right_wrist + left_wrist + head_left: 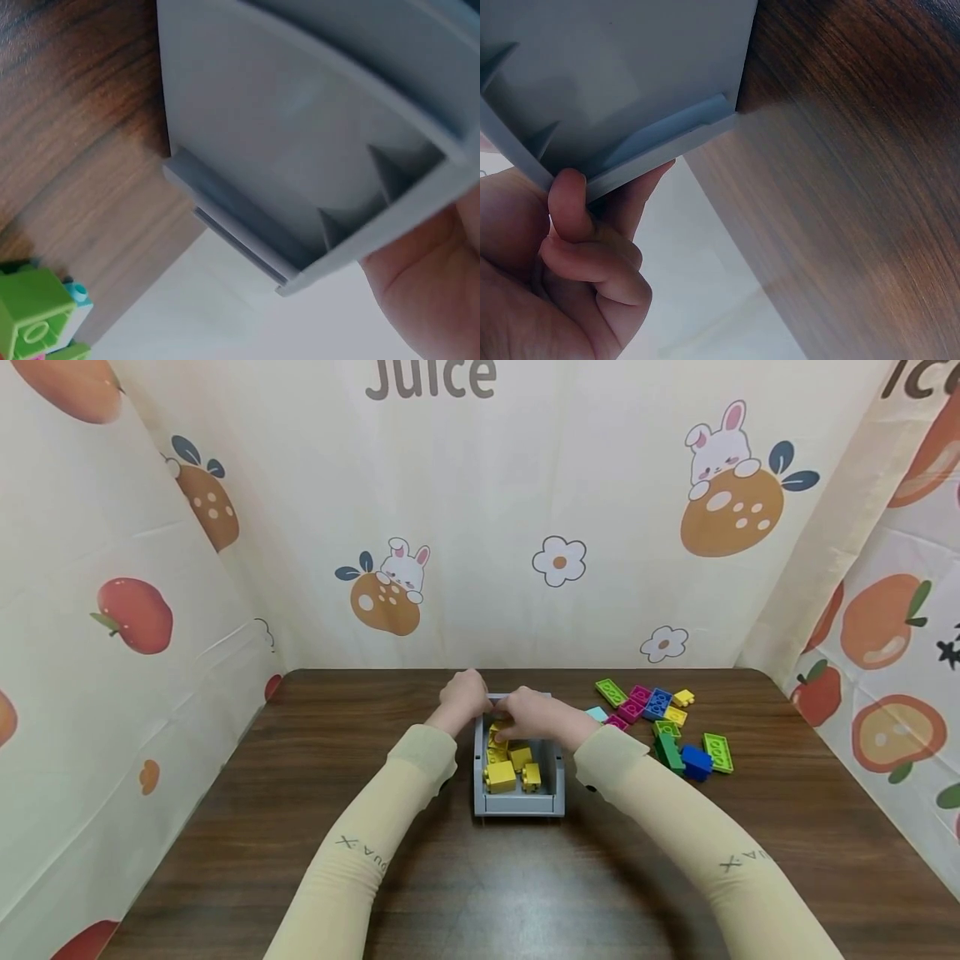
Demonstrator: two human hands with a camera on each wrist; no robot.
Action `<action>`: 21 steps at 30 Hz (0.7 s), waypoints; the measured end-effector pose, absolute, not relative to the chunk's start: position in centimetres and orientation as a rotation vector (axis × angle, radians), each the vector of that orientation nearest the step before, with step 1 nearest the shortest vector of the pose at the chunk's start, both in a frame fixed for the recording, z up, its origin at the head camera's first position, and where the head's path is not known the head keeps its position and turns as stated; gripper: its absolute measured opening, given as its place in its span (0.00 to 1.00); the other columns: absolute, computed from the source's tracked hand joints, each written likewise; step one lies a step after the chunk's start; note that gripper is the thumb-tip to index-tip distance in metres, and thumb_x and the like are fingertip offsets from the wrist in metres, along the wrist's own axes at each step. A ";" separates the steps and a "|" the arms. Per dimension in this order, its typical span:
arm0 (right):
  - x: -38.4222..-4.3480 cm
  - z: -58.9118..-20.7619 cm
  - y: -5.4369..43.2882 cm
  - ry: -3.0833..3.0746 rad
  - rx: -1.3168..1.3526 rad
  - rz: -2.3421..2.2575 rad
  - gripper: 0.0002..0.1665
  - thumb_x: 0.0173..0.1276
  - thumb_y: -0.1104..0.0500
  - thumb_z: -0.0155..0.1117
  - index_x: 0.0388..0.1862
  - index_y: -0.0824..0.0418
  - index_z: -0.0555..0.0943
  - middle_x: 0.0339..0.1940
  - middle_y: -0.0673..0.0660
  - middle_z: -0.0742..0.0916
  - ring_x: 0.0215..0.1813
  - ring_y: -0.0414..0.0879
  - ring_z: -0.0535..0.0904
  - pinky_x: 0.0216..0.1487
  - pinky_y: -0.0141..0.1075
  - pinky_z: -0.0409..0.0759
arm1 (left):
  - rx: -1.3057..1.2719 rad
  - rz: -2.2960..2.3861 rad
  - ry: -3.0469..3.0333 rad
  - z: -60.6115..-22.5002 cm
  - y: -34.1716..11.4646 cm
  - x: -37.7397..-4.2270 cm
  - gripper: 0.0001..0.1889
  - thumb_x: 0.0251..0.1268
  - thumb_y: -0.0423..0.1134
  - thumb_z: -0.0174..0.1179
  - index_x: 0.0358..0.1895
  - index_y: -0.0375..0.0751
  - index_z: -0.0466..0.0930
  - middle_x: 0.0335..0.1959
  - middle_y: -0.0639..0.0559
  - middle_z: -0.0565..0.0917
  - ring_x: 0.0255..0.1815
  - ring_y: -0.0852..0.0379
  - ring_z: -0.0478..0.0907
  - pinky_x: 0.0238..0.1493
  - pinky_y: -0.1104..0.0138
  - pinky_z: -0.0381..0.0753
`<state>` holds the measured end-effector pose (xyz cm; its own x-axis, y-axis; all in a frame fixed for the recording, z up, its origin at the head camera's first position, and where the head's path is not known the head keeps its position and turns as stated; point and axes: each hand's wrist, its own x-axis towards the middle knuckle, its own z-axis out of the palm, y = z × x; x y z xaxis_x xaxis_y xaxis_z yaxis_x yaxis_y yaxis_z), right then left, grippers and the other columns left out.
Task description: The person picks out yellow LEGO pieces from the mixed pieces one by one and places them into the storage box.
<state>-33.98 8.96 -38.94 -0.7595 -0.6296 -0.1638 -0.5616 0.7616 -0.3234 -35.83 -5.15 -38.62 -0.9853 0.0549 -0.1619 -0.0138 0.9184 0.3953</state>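
Our left hand (463, 697) grips the grey rectangular plastic bin (522, 807) mid-frame, likely steadying it, our right hand's (534, 714) hold unclear.

This looks like a small curtained-off table spot, but whether in a home or a workroom is hard to tell. Curtains (480, 485) with bunnies (720, 456) and fruit (137, 615) hang behind the brown table (337, 793) and at the frame's left and right.
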 end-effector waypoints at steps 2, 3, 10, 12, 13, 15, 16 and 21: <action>-33.9 -38.7 9.0 2.702 -0.932 -0.350 0.24 0.60 0.51 0.69 0.54 0.60 0.80 0.46 0.55 0.86 0.40 0.42 0.80 0.51 0.40 0.79 | 0.032 0.602 2.911 -38.6 -5.2 -35.8 0.10 0.57 0.38 0.65 0.20 0.43 0.79 0.18 0.52 0.80 0.17 0.59 0.76 0.19 0.67 0.72; -33.8 -38.6 9.0 2.704 -0.935 -0.338 0.24 0.60 0.51 0.69 0.54 0.59 0.80 0.46 0.55 0.86 0.41 0.41 0.80 0.51 0.39 0.79 | 0.032 0.603 2.912 -38.7 -5.2 -35.8 0.10 0.57 0.38 0.65 0.20 0.43 0.79 0.18 0.52 0.80 0.17 0.59 0.76 0.20 0.67 0.72; -33.5 -37.3 9.3 2.721 -1.036 -0.261 0.25 0.61 0.50 0.68 0.54 0.60 0.80 0.42 0.55 0.87 0.34 0.41 0.78 0.42 0.38 0.79 | 0.031 0.594 2.901 -38.8 -5.2 -36.2 0.13 0.57 0.38 0.64 0.16 0.44 0.75 0.15 0.54 0.77 0.16 0.59 0.73 0.19 0.67 0.71; -33.4 -36.9 9.5 2.734 -1.064 -0.245 0.25 0.61 0.51 0.68 0.55 0.61 0.79 0.44 0.56 0.87 0.36 0.42 0.80 0.43 0.38 0.79 | 0.030 0.591 2.902 -38.9 -5.2 -36.3 0.13 0.57 0.38 0.64 0.17 0.44 0.76 0.15 0.54 0.77 0.16 0.59 0.73 0.19 0.67 0.71; -33.3 -36.7 9.6 2.743 -1.074 -0.236 0.26 0.61 0.51 0.68 0.55 0.61 0.79 0.45 0.56 0.86 0.38 0.43 0.81 0.44 0.39 0.79 | 0.028 0.589 2.903 -38.9 -5.2 -36.4 0.12 0.56 0.38 0.64 0.17 0.44 0.77 0.15 0.54 0.77 0.17 0.59 0.73 0.19 0.67 0.71; -33.0 -36.1 9.8 2.758 -1.081 -0.226 0.26 0.61 0.51 0.68 0.55 0.62 0.79 0.49 0.57 0.85 0.43 0.45 0.82 0.48 0.40 0.79 | 0.027 0.586 2.907 -39.1 -5.2 -36.4 0.10 0.56 0.38 0.65 0.19 0.44 0.79 0.17 0.54 0.78 0.18 0.59 0.74 0.20 0.67 0.71; -32.9 -35.8 9.9 2.764 -1.080 -0.226 0.26 0.61 0.51 0.68 0.55 0.62 0.79 0.50 0.57 0.85 0.46 0.46 0.82 0.50 0.41 0.78 | 0.025 0.585 2.908 -39.1 -5.2 -36.4 0.09 0.55 0.38 0.65 0.20 0.43 0.79 0.17 0.53 0.78 0.18 0.59 0.74 0.21 0.67 0.72; -32.1 -34.5 10.5 2.799 -1.060 -0.227 0.25 0.60 0.51 0.69 0.54 0.61 0.79 0.51 0.56 0.84 0.51 0.48 0.81 0.53 0.43 0.77 | 0.020 0.580 2.912 -39.2 -5.2 -36.4 0.06 0.54 0.39 0.66 0.24 0.43 0.81 0.21 0.52 0.81 0.20 0.58 0.76 0.23 0.65 0.73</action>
<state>-32.11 10.52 -34.50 -0.7420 -0.6660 -0.0774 -0.6448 0.7404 -0.1896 -36.40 -5.21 -39.24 -0.9852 0.0463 -0.1652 -0.0205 0.9241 0.3816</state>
